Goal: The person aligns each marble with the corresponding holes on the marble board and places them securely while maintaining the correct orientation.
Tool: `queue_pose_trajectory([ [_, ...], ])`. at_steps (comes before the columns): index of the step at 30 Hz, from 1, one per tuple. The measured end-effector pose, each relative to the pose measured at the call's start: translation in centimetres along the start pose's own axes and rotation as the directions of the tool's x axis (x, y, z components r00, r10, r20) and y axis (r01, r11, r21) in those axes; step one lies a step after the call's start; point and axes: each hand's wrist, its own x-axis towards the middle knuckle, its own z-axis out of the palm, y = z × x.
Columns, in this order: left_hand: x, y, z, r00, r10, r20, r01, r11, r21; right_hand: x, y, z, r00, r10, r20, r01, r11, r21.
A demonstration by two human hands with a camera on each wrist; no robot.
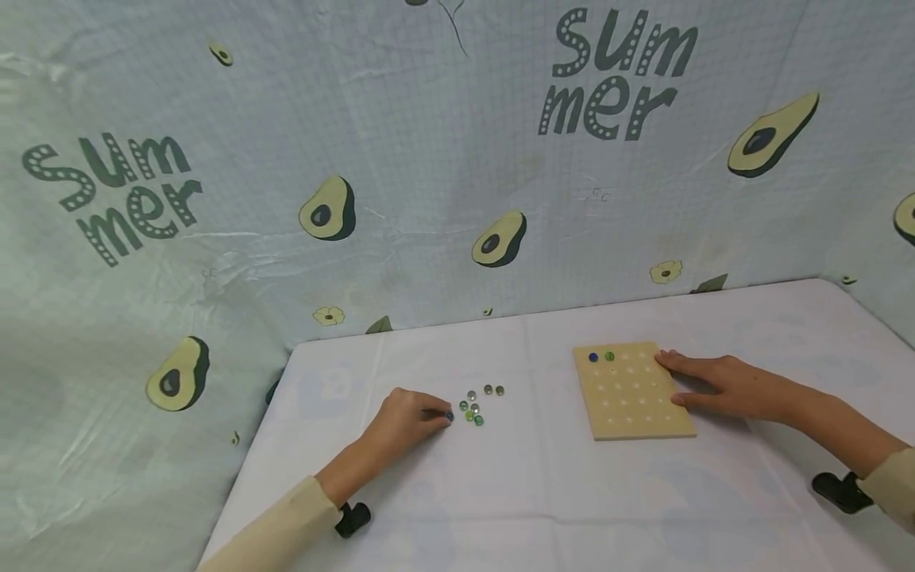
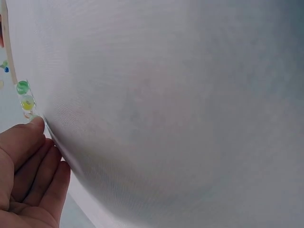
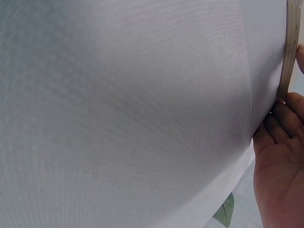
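At the left of the head view my left hand pinches a dark blue marble between thumb and fingertips, low over the cloth. Its fingers hide the marble in the left wrist view. Just right of that hand lie several loose glass marbles, green, yellowish and clear. A pale wooden board with rows of small hollows lies farther right. In its far row sit a blue marble and, beside it, a green marble. My right hand touches the board's right edge with thumb and fingers apart.
A white cloth covers the table. Behind it hangs a pale curtain printed with avocados and lettering. A dark device is strapped beneath the left wrist, and another dark device beneath the right.
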Motion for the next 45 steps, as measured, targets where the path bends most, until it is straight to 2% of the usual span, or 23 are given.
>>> queue_pose_trajectory([
  [11,0.5,0.0,0.3,0.999,0.037,-0.002,-0.037,0.999,0.013,-0.2,0.1,-0.2,1.000,-0.006,-0.007,0.006,1.000,-0.001],
  [16,0.4,-0.1,0.3,1.000,0.015,0.007,-0.015,1.000,-0.003,-0.1,0.0,-0.2,1.000,-0.007,-0.001,0.007,1.000,0.010],
  [22,0.3,-0.2,0.3,1.000,0.009,-0.012,-0.009,1.000,-0.018,0.1,0.1,-0.1,1.000,-0.012,0.001,0.012,1.000,0.000],
  [29,0.3,-0.1,0.3,1.000,-0.003,-0.019,0.003,1.000,-0.008,-0.1,0.0,-0.1,1.000,-0.008,-0.001,0.008,1.000,0.002],
  [36,0.5,0.6,-0.2,0.998,-0.009,-0.069,0.006,0.999,-0.042,-0.3,-0.1,0.0,1.000,-0.002,-0.007,0.002,1.000,-0.003],
  [45,0.6,1.6,-0.3,0.993,0.036,-0.109,-0.045,0.996,-0.076,-0.2,-0.1,0.0,1.000,-0.016,-0.013,0.016,1.000,-0.017],
])
